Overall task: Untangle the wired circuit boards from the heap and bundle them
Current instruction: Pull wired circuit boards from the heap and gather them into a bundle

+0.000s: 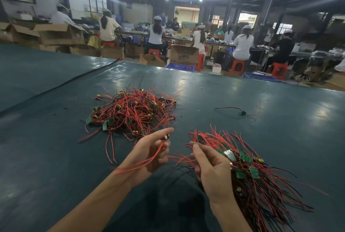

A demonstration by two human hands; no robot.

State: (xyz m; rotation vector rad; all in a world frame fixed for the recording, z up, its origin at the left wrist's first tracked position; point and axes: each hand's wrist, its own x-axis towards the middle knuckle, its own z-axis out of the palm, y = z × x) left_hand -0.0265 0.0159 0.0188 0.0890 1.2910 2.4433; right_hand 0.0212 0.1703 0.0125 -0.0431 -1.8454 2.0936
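A tangled heap (133, 111) of small green circuit boards with red and black wires lies on the dark green table (46, 147), ahead and left of my hands. My left hand (151, 152) pinches one wired board near its fingertips; its red wires trail back over my palm and wrist. My right hand (211, 168) grips a thick bundle (248, 173) of sorted boards, wires fanning out above the fingers and down to the right. The two hands are close together, just in front of the heap.
A single loose board with red and black wires (241, 113) lies on the table at right of the heap. A seam (61, 84) crosses the table cover at left. Beyond the far edge are cardboard boxes (183, 54), red stools and several seated workers.
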